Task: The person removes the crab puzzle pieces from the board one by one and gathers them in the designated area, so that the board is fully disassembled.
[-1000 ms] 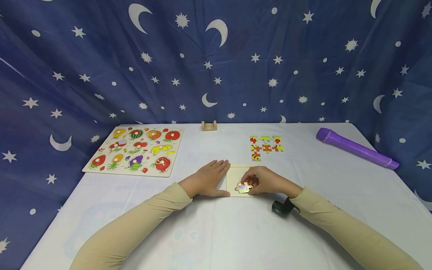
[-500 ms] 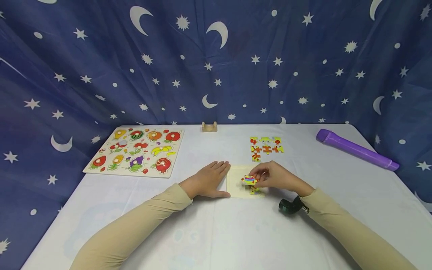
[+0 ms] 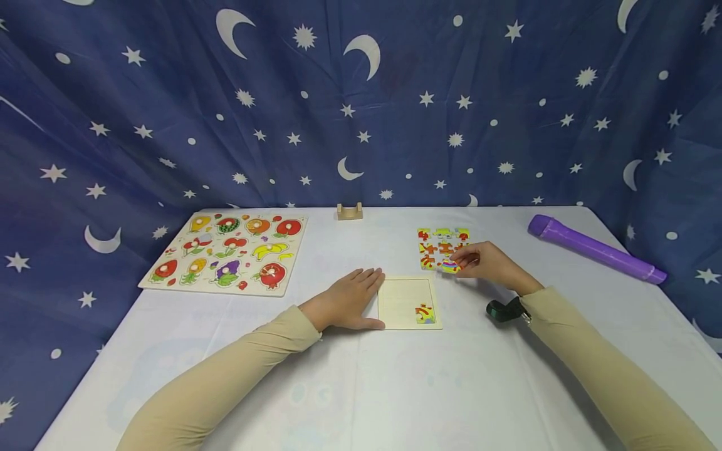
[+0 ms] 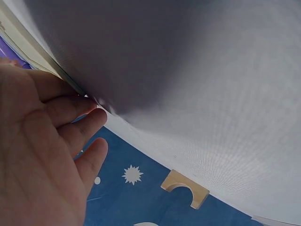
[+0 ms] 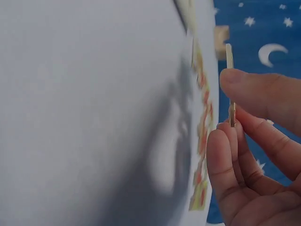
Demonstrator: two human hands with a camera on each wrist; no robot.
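Observation:
A rainbow-striped puzzle piece (image 3: 449, 266) is pinched between the thumb and fingers of my right hand (image 3: 489, 266). In the right wrist view that puzzle piece (image 5: 229, 56) shows edge-on, raised off the table. Just beyond it, several loose puzzle pieces (image 3: 444, 248) lie in rows on the white cloth. The shallow wooden puzzle tray (image 3: 397, 300) bears a single red-and-yellow piece (image 3: 425, 314) in its lower right corner. Along the tray's left edge rests my left hand (image 3: 348, 300), its fingers extended and touching the border; in the left wrist view these fingers (image 4: 89, 160) are spread.
A fruit peg board (image 3: 225, 254) lies at the left. At the far edge stands a small notched wooden block (image 3: 350, 212). A purple microphone-shaped toy (image 3: 598, 247) lies at the back right. Behind the table hangs a blue star curtain (image 3: 361, 125).
My right hand has carried the rainbow piece from above the tray up and right, beside the loose pieces. The corner piece in the tray is now uncovered. My left hand has stayed put.

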